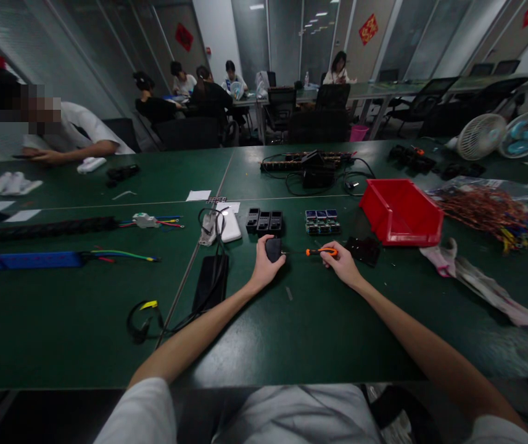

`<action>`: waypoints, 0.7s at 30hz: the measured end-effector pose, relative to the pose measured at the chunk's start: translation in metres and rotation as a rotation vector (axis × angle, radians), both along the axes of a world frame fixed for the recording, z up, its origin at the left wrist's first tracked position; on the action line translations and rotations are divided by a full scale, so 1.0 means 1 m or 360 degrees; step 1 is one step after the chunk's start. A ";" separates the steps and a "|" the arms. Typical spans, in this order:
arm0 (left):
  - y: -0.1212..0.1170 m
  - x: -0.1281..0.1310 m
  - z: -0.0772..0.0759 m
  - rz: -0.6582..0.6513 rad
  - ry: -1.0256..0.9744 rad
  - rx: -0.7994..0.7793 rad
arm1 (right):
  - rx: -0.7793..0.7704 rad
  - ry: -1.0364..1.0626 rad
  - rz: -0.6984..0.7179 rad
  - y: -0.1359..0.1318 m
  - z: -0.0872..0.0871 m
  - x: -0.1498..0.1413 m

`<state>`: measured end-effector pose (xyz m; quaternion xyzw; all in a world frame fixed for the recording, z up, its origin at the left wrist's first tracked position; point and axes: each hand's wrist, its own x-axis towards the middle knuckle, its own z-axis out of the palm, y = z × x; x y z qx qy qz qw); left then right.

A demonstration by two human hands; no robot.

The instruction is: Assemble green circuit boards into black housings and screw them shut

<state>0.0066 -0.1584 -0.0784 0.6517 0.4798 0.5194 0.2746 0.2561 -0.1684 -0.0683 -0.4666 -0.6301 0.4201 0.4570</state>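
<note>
My left hand (264,265) grips a small black plastic housing (273,248) on the green table. My right hand (340,261) holds an orange-handled screwdriver (320,251) lying level, its thin shaft pointing left with the tip at the housing's right side. Just beyond the hands sit three more black housings (264,221) in a row and a group of small blue-topped circuit modules (321,222). A flat black part (363,250) lies right of my right hand.
A red bin (400,211) stands to the right, with a bag of coloured wires (490,213) and gloves (449,259) beyond. Left are a white adapter (231,225), black cables (208,271) and a dark pad (211,280). Other people sit at the far tables; two fans (481,135) stand at the right.
</note>
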 end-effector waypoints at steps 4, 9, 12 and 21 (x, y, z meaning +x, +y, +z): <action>0.000 0.000 -0.001 0.0009 -0.0001 0.0004 | -0.0008 -0.0021 -0.0040 0.000 0.001 -0.001; 0.000 0.000 0.000 0.0012 -0.0010 -0.0001 | -0.0035 -0.0061 -0.0058 -0.001 0.002 -0.002; 0.000 0.001 0.000 0.0019 -0.0017 -0.0006 | -0.0037 -0.0111 -0.0079 -0.001 0.003 -0.002; -0.001 0.001 0.001 -0.0003 -0.0016 -0.0005 | -0.0035 -0.0284 -0.0092 -0.002 0.003 0.000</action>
